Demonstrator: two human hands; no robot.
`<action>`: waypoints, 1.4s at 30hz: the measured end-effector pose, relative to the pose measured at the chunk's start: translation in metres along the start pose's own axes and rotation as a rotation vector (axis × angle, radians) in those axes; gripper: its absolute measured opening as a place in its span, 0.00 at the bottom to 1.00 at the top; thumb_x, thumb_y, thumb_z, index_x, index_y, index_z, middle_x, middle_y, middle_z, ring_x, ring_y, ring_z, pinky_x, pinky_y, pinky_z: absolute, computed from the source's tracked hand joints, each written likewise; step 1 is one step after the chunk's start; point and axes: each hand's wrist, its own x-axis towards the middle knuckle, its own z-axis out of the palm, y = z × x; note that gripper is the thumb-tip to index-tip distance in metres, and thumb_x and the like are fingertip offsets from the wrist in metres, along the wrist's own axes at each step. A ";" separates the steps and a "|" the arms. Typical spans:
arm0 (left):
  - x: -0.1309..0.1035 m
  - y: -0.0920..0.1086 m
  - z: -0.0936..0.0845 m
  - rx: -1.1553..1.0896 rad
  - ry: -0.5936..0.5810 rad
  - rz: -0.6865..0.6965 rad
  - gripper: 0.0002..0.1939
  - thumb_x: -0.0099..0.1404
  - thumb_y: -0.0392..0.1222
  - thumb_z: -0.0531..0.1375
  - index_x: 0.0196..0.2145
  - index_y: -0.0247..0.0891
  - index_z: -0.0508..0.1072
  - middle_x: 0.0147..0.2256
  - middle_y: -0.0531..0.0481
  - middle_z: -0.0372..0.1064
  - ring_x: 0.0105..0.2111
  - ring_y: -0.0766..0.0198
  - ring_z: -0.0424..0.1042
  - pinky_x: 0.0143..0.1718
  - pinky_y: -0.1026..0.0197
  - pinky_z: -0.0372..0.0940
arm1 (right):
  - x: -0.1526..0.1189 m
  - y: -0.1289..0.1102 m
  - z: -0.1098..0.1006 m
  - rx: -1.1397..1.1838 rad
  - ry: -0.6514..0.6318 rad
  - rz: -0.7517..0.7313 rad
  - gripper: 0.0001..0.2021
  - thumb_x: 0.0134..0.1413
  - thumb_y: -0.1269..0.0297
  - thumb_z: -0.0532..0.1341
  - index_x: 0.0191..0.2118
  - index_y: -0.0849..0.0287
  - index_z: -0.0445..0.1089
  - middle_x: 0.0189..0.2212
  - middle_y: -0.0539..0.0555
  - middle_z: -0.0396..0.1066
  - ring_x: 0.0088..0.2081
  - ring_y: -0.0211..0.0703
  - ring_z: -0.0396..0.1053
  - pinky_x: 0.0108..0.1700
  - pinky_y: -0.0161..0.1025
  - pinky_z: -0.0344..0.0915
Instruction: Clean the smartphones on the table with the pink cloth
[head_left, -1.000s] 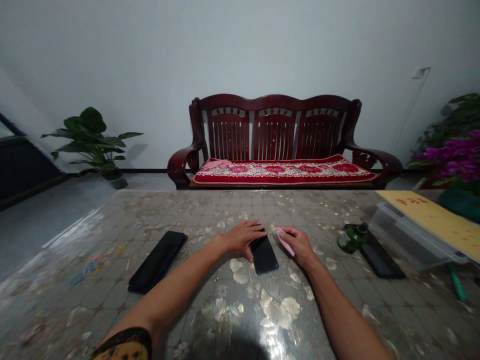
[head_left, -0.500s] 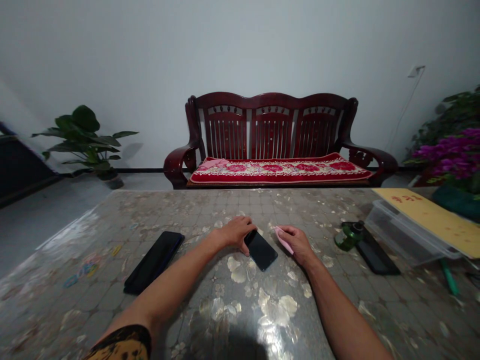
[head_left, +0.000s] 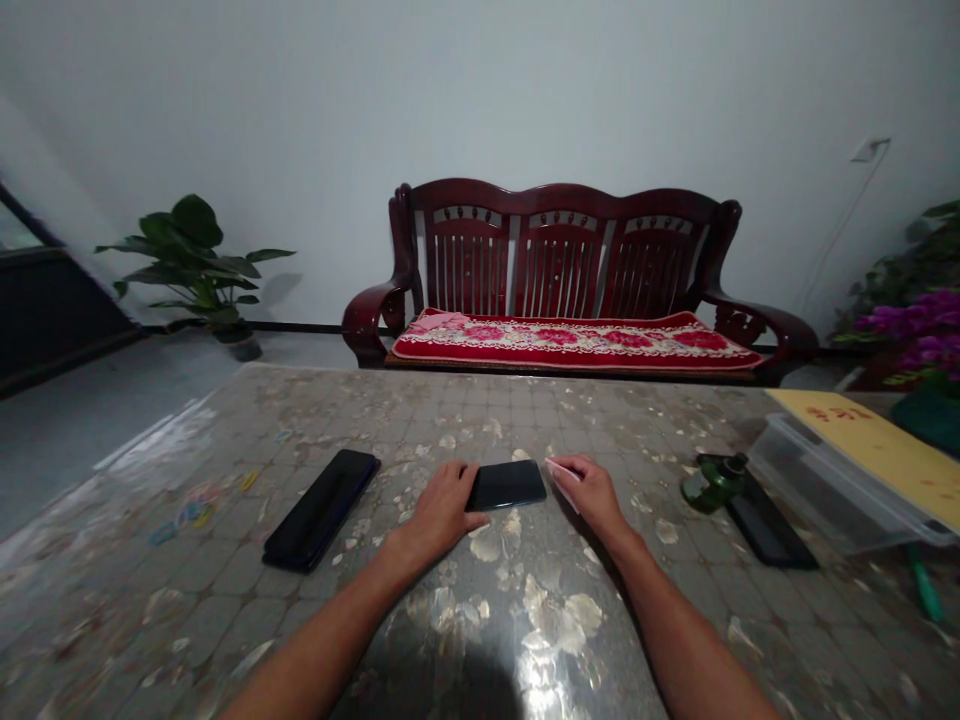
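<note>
My left hand [head_left: 442,502] grips the left end of a smartphone [head_left: 510,485], which lies crosswise with its dark screen up on the table [head_left: 420,640]. Thumb and fingers sit on opposite long edges of the phone. Just beyond the phone's right end, my right hand [head_left: 594,492] is closed on a thin, flat pink piece [head_left: 560,471]; whether it is cloth or something stiffer I cannot tell. The pink piece appears apart from the phone.
On the left lie a larger dark device [head_left: 321,510] and several coloured loops [head_left: 196,510]. A green bottle [head_left: 714,485] stands by another black device [head_left: 776,525] on the right. Beyond them is a clear plastic box [head_left: 817,500] under a yellow envelope [head_left: 870,440].
The phone has turned from a slant to lie crosswise, and my left hand has shifted to its left end. My right hand still holds the pink piece. The view has shifted slightly.
</note>
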 end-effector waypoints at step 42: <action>0.007 -0.027 0.027 -0.258 0.050 0.232 0.32 0.56 0.40 0.73 0.58 0.41 0.72 0.58 0.40 0.67 0.58 0.49 0.65 0.61 0.46 0.59 | -0.016 -0.045 0.006 -0.947 -0.199 -0.111 0.13 0.64 0.71 0.54 0.41 0.59 0.78 0.38 0.58 0.72 0.41 0.45 0.70 0.43 0.35 0.59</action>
